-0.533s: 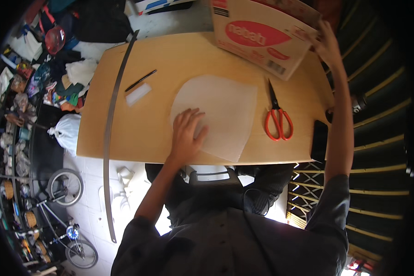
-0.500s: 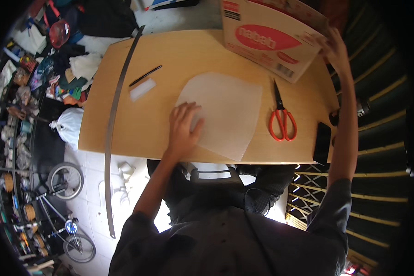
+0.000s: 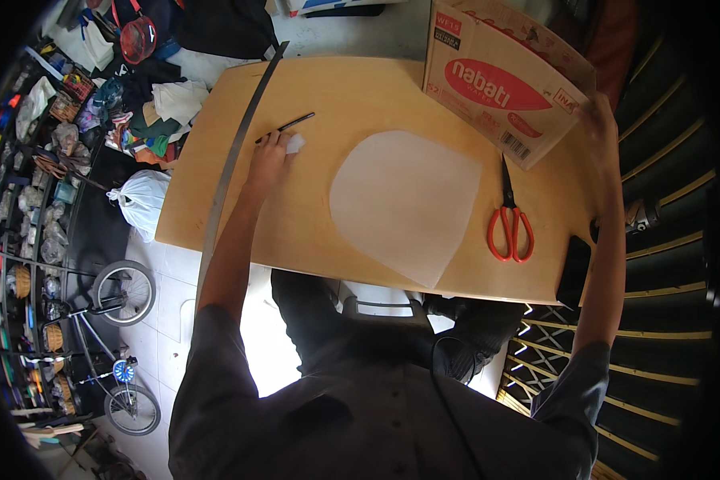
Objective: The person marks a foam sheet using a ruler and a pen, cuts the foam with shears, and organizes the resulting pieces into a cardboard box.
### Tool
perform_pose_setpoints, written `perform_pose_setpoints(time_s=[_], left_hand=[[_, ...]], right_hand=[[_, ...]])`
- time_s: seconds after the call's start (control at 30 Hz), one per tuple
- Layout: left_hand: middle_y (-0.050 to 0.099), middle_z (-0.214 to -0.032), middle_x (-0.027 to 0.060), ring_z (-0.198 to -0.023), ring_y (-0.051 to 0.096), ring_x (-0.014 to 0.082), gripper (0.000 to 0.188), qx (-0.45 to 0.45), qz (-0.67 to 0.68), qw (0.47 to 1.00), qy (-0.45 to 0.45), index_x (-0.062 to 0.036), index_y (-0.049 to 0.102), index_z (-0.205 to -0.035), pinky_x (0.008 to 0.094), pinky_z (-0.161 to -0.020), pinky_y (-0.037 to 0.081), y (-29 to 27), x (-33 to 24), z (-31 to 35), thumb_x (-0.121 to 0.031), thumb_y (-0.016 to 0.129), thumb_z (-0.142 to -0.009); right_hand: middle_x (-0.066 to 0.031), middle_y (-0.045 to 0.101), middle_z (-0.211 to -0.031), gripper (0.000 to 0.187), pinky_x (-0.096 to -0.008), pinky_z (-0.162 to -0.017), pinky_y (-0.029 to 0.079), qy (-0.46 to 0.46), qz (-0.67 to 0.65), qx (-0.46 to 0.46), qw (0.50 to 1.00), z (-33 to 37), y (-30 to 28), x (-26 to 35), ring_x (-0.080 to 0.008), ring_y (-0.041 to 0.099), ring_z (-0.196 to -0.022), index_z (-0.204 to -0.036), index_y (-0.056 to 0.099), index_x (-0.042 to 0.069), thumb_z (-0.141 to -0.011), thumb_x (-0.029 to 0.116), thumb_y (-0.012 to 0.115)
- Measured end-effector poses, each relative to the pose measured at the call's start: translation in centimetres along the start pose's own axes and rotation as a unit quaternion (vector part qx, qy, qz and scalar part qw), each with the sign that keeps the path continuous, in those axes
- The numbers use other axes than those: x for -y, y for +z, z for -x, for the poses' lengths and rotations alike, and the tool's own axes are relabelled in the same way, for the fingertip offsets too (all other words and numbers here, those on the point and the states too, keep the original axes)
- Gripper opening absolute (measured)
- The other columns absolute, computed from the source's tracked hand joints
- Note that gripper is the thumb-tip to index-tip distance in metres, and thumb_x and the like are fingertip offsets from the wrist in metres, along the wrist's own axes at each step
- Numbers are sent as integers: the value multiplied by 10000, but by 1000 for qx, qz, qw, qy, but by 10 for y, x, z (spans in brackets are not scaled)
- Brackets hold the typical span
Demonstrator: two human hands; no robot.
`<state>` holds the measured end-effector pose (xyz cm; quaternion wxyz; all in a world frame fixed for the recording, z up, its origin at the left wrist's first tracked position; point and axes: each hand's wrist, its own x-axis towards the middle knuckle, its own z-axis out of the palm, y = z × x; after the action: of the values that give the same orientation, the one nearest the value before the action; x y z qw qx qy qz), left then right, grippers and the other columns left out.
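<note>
My left hand (image 3: 269, 166) is at the left part of the table, its fingers curled over a small white rectangular piece (image 3: 295, 144) that is partly hidden under them. A black pen (image 3: 300, 118) lies just beyond the fingertips. A cardboard box (image 3: 488, 92) with red print stands at the far right, and my right hand (image 3: 600, 132), slightly blurred, grips its right edge. Between the hands a pale, round-sided sheet (image 3: 406, 204) lies flat. Scissors with red handles (image 3: 510, 228) rest to the right of the sheet, blades pointing away from me.
A long metal strip (image 3: 238, 148) crosses the left side of the wooden table (image 3: 376, 80). A black phone (image 3: 574, 272) lies at the near right corner. Shelves of goods (image 3: 44, 240), a white bag (image 3: 142, 200) and a bicycle (image 3: 124, 344) are to the left; a folding gate (image 3: 656, 264) is to the right.
My left hand has left the pale sheet and moved left and away, onto the white piece by the pen. My right hand has slid lower along the box's edge. The view has shifted slightly.
</note>
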<state>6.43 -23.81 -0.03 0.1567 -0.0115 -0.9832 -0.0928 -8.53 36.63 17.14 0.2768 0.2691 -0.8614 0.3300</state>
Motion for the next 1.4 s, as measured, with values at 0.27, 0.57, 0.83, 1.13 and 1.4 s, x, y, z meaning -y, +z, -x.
perform_pose_setpoints(time_s=[0.27,0.57,0.83,1.13,1.4], left_hand=[[666,-922,89,-779,644,217,317,-47,436,884,-164,-15,614,-1173,354,-719,517,-6,-13,-6,-260,620,-973],[647,-1054,188,-936,662,332,416,0,170,983,-68,7,609,-1164,416,-811,523,-17,-57,9,-277,701,-874],[670,-1047,221,-969,662,364,394,148,203,960,-123,23,634,-1083,408,-858,509,-9,-62,24,-209,740,-783],[666,-1116,82,-1036,625,167,391,18,626,750,-211,16,600,-1201,328,-878,488,-49,-147,47,-148,686,-856],[544,-1250,75,-1068,543,117,702,66,719,678,-138,-9,379,-1466,292,-798,482,-60,-263,39,-455,574,-960]], right_hand=[[-73,589,-1199,250,-266,-937,429,-2,-70,10,998,-3,8,35,-187,576,-1082,-1136,578,11,-891,-1,625],[-87,450,-1458,376,-342,-1014,466,-12,-53,1,999,-3,17,31,-250,503,-1292,-1319,513,49,-950,23,584],[-141,261,-1595,585,-420,-1099,413,45,-79,-52,994,23,29,46,-307,349,-1433,-1475,418,151,-932,74,624],[-111,666,-1109,241,-330,-858,514,235,-262,-4,936,100,82,186,-209,648,-958,-1154,610,29,-919,80,631],[-159,658,-1023,401,-324,-739,527,235,-365,92,896,133,147,257,-169,632,-867,-1305,510,-24,-973,175,614]])
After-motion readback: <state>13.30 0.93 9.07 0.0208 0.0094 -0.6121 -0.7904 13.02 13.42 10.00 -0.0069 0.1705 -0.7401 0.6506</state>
